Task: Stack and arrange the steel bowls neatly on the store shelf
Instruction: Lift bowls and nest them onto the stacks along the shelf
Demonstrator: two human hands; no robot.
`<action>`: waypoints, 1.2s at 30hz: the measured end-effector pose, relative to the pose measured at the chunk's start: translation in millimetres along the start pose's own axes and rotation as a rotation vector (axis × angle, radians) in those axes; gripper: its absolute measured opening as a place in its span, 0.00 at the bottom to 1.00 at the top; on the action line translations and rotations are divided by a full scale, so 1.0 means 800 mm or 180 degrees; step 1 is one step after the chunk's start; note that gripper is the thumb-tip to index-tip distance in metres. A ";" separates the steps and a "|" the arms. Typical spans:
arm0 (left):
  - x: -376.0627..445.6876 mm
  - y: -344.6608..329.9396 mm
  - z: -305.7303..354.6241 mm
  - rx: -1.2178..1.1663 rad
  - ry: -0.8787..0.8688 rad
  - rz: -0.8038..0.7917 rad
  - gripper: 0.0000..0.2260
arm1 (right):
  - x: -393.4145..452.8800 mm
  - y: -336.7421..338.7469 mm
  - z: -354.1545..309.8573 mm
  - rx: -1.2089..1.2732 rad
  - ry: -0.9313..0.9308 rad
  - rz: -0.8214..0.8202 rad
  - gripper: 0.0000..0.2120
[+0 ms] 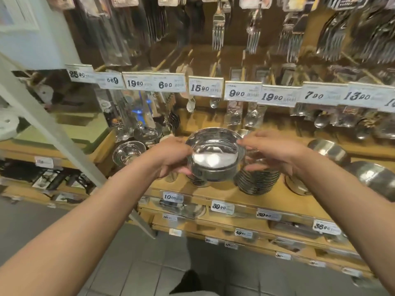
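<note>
— Where's the bowl (213, 155) now?

— Up off the shelf (213, 194), held between both hands in front of the wooden ledge, mouth tilted toward us. It hangs over a short stack (199, 181) and just left of the tall stack (257, 180) of nested bowls.

— Why hold it like that?

— My guess is to line it up level before dropping it onto one of those stacks; two hands keep the rim from tipping.

— And the fingers?

— The left hand (173, 158) curls round the bowl's left wall, thumb near the rim, fingers underneath. The right hand (275, 153) is looser: fingers spread fairly wide, tips touching the right rim, more steadying than gripping. Whether it truly clasps I cannot tell for sure.

— Anything else around?

— More bowls farther right (329, 149) and left (128, 152), price tags (206, 88) along the rail, forks (218, 37) hanging above.
</note>
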State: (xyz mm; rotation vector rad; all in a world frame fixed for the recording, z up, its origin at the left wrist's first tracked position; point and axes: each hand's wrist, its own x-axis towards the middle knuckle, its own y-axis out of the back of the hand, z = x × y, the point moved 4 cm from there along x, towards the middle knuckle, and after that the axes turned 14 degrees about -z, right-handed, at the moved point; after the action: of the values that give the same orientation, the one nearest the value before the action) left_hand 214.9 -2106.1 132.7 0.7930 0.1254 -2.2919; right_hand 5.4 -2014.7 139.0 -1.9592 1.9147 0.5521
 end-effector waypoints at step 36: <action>0.190 0.085 -0.079 0.0502 0.0362 0.0250 0.06 | 0.203 -0.023 0.099 -0.0286 -0.0232 0.1315 0.13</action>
State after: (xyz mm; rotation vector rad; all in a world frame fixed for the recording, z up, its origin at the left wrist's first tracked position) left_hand 204.9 -2227.4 2.8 0.9920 -0.0354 -2.2025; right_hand 23.1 -2114.9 -11.0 -1.5670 2.2935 0.8188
